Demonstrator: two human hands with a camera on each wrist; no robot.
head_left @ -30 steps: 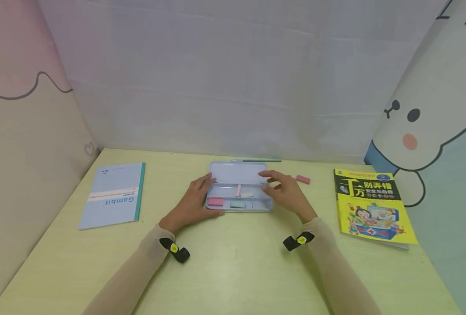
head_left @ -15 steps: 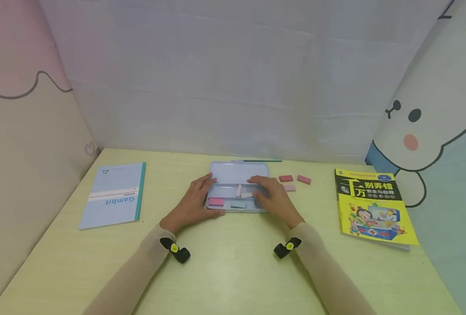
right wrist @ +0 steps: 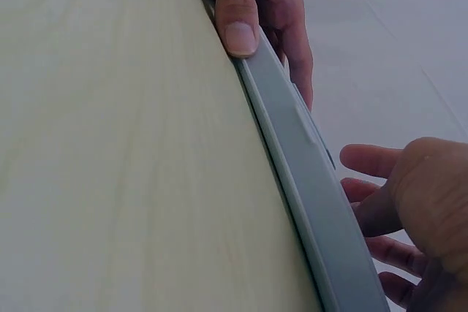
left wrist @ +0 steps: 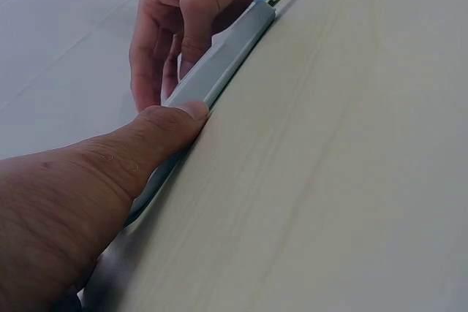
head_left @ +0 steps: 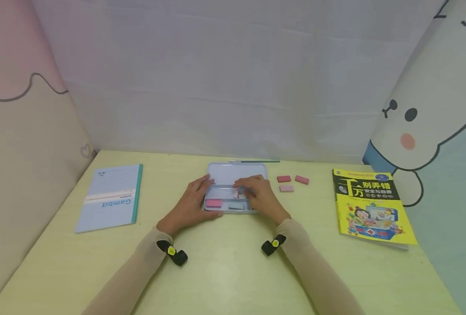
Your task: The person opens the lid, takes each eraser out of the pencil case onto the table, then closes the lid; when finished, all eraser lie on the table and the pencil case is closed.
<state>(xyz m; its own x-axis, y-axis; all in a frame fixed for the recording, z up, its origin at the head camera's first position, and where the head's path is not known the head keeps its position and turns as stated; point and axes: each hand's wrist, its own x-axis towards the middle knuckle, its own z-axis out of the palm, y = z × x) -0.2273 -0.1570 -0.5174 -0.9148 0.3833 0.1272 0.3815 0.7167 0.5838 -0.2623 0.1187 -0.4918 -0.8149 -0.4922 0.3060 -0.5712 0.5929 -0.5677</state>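
A pale pencil case lies on the table with its lid raised toward the back. My left hand grips its left end, thumb on the front wall and fingers along the side. Over the right half hovers my right hand, fingers bent and spread; thumb and index come down around a small pale pink eraser in the back compartment. In the front row sit a bright pink eraser and a pale blue one. The right hand hides the right compartments.
To the right of the case lie a red eraser, a pink eraser and a light pink eraser. A thin brush is behind the lid. A notebook lies left, a yellow book right.
My right hand has moved left, from the case's right edge to over its back compartment, uncovering the red and light pink erasers on the table. My left hand keeps its hold.
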